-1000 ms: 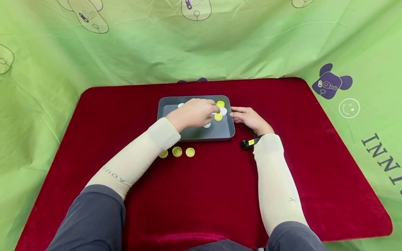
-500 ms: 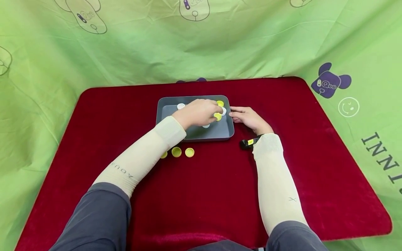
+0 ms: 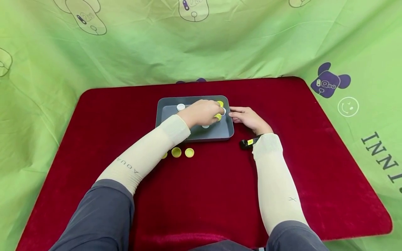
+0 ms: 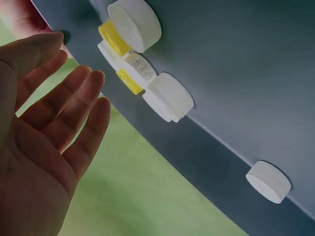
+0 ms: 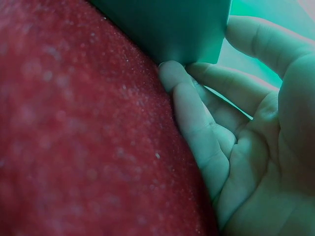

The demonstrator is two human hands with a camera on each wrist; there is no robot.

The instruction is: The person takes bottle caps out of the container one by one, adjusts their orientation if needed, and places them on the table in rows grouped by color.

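My left hand [image 3: 201,112] reaches over a grey tray [image 3: 211,138], its fingers loosely bent and holding nothing in the left wrist view. Near its fingertips in the tray, a yellow bottle cap [image 3: 217,118], another yellow cap [image 3: 220,103] and a white cap [image 3: 224,111] sit close together. More white caps, such as the large white cap [image 4: 135,24], are grouped there in the left wrist view; the hand covers part of this group in the head view. My right hand [image 3: 249,118] touches the tray's right outer wall with thumb and fingertips, not wrapped around it.
A white cap [image 3: 180,107] lies apart at the tray's back left. In front of the tray, yellow caps [image 3: 189,152] stand in a row on the red cloth [image 3: 213,181], one partly behind the left sleeve. A green curtain [image 3: 188,52] hangs behind the table.
My left hand has shifted slightly to the right over the tray, uncovering the white cap at the back left. The right hand has stayed at the tray's right wall.
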